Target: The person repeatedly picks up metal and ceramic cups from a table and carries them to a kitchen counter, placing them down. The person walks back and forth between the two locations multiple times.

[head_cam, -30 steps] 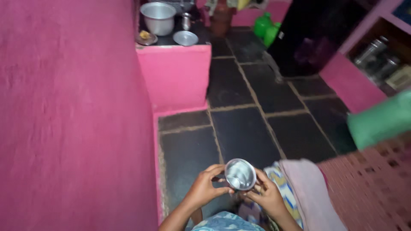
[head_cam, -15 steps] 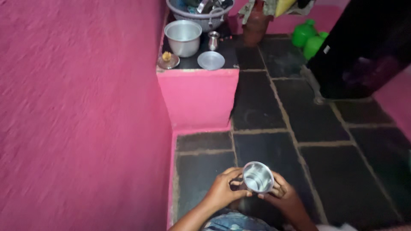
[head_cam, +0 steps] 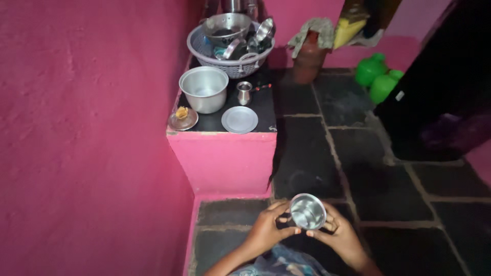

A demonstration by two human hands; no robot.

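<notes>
Steel cup [head_cam: 307, 211], cradled between left hand [head_cam: 267, 231], right hand [head_cam: 341, 236]

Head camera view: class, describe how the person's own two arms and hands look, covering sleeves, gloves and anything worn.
Both hands are bare, with no gloves: the left hand and the right hand. The visible forearms show no sleeves. No ring, bangle or watch can be made out in the dim light. At the bottom edge lies patterned blue and white clothing, probably the person's garment.
</notes>
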